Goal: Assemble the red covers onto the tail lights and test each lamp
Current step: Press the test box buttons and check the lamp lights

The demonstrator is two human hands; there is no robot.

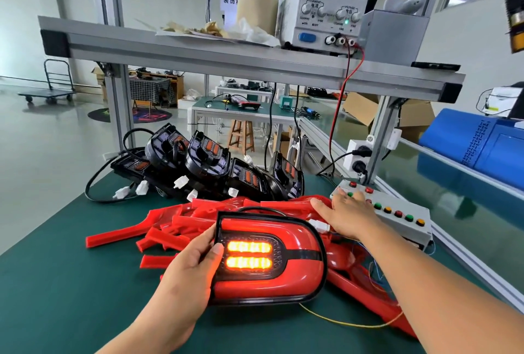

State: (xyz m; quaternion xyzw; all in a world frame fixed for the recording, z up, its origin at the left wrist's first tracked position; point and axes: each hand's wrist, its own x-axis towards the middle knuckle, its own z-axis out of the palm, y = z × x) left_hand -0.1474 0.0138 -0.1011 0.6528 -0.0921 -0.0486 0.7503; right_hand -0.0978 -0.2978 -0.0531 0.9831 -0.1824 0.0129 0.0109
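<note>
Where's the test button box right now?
Head view, right side of the green mat: the button box sits beside the red covers, with the right hand reaching onto it.

A brown paper roll [256,10] and crumpled wrappings [204,28] sit on the aluminium shelf [198,50], while beyond the green table [56,282] stand a wooden stool [241,136], a platform trolley [49,89] and cardboard boxes [363,108].

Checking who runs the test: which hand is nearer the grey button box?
Right. The right hand rests on the button box, fingers over its buttons. The left hand is apart from it, gripping the lit tail light by its left edge.
</note>
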